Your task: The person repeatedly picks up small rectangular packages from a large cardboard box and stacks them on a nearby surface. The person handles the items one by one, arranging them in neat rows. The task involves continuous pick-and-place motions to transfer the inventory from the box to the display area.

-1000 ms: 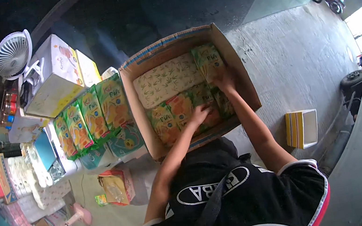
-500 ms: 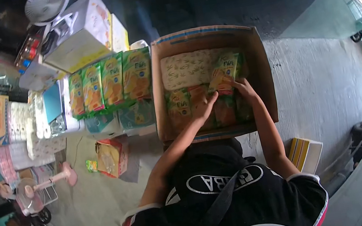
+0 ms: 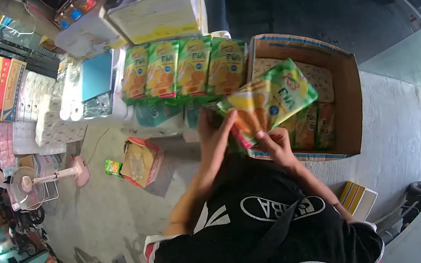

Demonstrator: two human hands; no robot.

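Both of my hands hold a green-and-orange packet [image 3: 276,93], lifted and tilted over the front left of a cardboard box [image 3: 348,104]. My left hand [image 3: 213,142] grips its left end, fingers partly hidden behind it. My right hand [image 3: 274,143] pinches its lower edge, thumb on the front. Inside the box, similar packets [image 3: 306,127] lie along the near side, and a pale patterned bundle [image 3: 317,76] sits behind them. To the box's left, several matching packets [image 3: 189,68] lean in a row on top of teal-and-white packs [image 3: 153,116].
White cartons [image 3: 159,13] stand beyond the row; stacked white rolls [image 3: 29,99] and a red-yellow carton [image 3: 2,87] are at left. A pink fan [image 3: 50,179] and an opened red bag [image 3: 141,162] are lower left. A striped box [image 3: 359,199] lies bottom right, near a black tyre [image 3: 420,189].
The packet has been lifted from the box's right part and brought leftward, closer to the camera, in both hands. The view has swung left toward the row of packets.
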